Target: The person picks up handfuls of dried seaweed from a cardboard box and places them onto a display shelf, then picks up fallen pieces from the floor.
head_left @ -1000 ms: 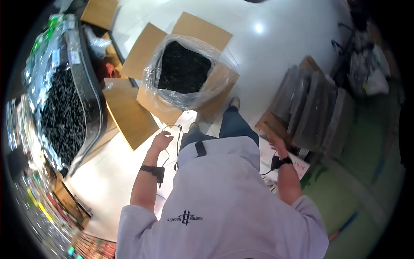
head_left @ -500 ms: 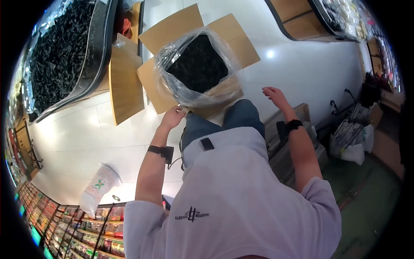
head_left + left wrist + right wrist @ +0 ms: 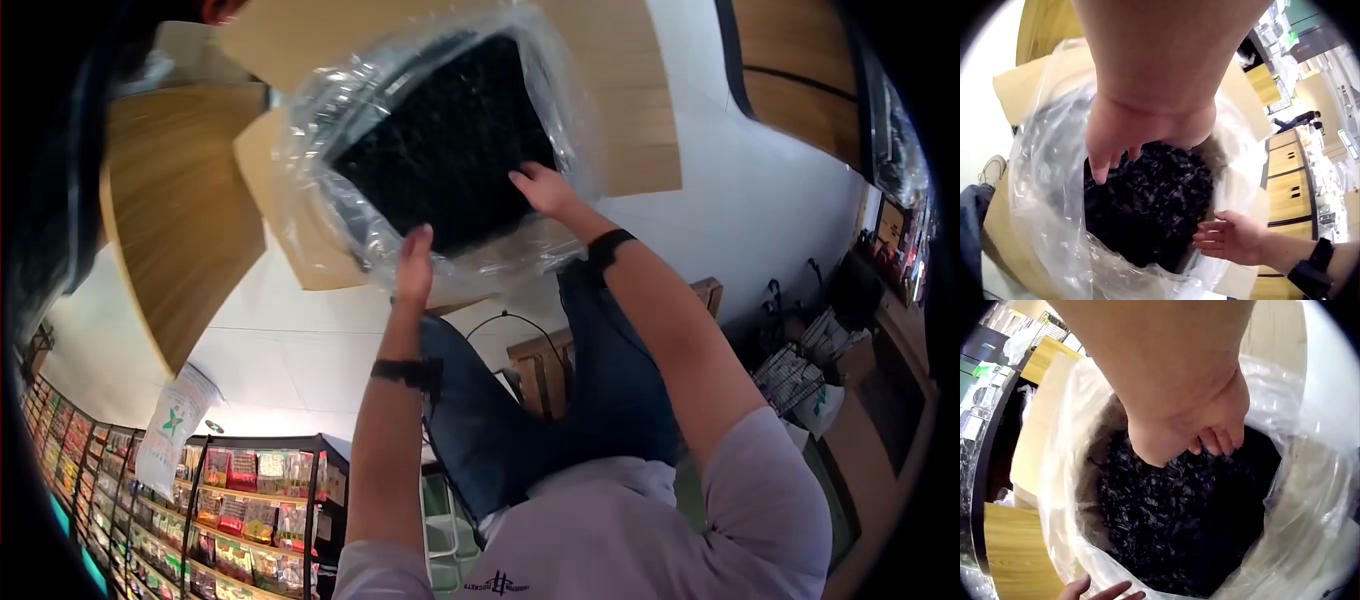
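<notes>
In the head view a cardboard box (image 3: 640, 120) stands in front of the person, its flaps folded outward. A clear plastic liner bag (image 3: 308, 160) spreads over its rim. Inside lies a mass of black, crinkled dried pieces (image 3: 450, 140). The left hand (image 3: 415, 265) is at the near left rim of the bag, fingers pointing into the opening. Over the right side of the black pieces reaches the right hand (image 3: 545, 190), its fingers loosely extended. Both wrist views show the hands above the pieces, with nothing held.
A wooden panel (image 3: 190, 210) stands left of the box. Behind it on the left are a white sack (image 3: 172, 430) and racks of packets (image 3: 250, 490). A wooden counter (image 3: 800, 80) is at upper right; a cart with bags (image 3: 800, 375) stands at right.
The person has come closer to the box and bends over it. Both hands have moved forward from beside the body to the bag's opening, the right one swinging inward.
</notes>
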`<state>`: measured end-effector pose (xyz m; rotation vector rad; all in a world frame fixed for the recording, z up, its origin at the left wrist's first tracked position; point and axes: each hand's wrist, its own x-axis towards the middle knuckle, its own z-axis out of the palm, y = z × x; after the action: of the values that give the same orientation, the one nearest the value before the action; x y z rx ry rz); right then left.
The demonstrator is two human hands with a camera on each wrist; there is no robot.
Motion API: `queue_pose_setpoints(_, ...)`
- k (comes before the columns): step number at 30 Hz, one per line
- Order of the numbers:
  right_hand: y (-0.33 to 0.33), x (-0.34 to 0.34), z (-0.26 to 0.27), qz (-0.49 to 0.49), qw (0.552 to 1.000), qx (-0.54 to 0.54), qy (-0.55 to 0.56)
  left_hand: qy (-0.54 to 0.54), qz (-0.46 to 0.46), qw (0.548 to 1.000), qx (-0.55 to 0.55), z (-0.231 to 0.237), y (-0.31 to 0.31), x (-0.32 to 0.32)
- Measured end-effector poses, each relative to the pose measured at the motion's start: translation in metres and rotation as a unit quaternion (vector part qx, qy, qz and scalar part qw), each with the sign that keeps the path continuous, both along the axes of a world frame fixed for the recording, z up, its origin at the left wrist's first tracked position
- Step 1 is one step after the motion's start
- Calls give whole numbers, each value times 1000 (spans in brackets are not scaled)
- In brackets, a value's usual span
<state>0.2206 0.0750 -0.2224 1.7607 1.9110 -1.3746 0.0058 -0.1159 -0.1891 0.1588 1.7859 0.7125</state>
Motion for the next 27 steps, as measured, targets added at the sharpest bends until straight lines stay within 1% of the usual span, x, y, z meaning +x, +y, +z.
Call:
queue_pose_setpoints(1,-7,-4,-25,-1,998,64,-5,40,41,998,-5,-24,11,7)
queue_pose_setpoints(2,-7,-7,-39,-17,994,105,2,58,60,996,16,-58,14,9)
queue_pose_setpoints(3,-6,-12,-49,-30,989,146,12,105,56,993,-18,-50,33,11)
queue_pose_setpoints(4,-7,-18,-53,-49,982,182,-2,210,16,977,-24,-91,23,9)
queue_pose_setpoints(5,-7,-19,-58,-66,973,221,-15,243,14,969,-32,-89,33,10)
queue_pose_setpoints(7,-12,-10,-75,-80,973,215,-8,302,22,951,-56,-111,33,12)
queue_pose_setpoints(9,-15,-7,-86,-178,958,220,-45,287,18,956,-63,-116,33,14)
queue_pose_setpoints(11,-15,2,-93,-192,960,195,-51,278,21,958,-63,-115,39,12)
queue_pose_setpoints(13,-18,7,-100,-176,964,190,-60,263,20,964,-42,-115,42,12)
queue_pose_setpoints(15,-19,5,-104,-163,962,205,-74,262,26,963,-54,-128,43,11)
queue_pose_setpoints(17,-19,2,-100,-212,955,200,-46,260,30,963,-70,-136,37,13)
queue_pose_setpoints(18,-20,1,-99,-212,956,199,-47,252,33,964,-81,-134,41,18)
queue_pose_setpoints(20,-20,1,-95,-162,958,228,-56,247,27,965,-88,-136,42,26)
queue_pose_setpoints(21,-23,0,-90,-162,958,228,-55,248,27,965,-87,-137,41,31)
queue_pose_setpoints(23,-30,-5,-81,-136,963,228,-37,279,31,955,-91,-137,37,42)
queue_pose_setpoints(24,-35,-7,-85,-114,959,255,-53,285,42,954,-87,-136,35,45)
queue_pose_setpoints(25,-40,-7,-88,-114,959,254,-50,288,42,953,-88,-138,31,43)
queue_pose_setpoints(27,-50,-8,-90,-108,959,251,-69,193,122,973,-45,-140,26,40)
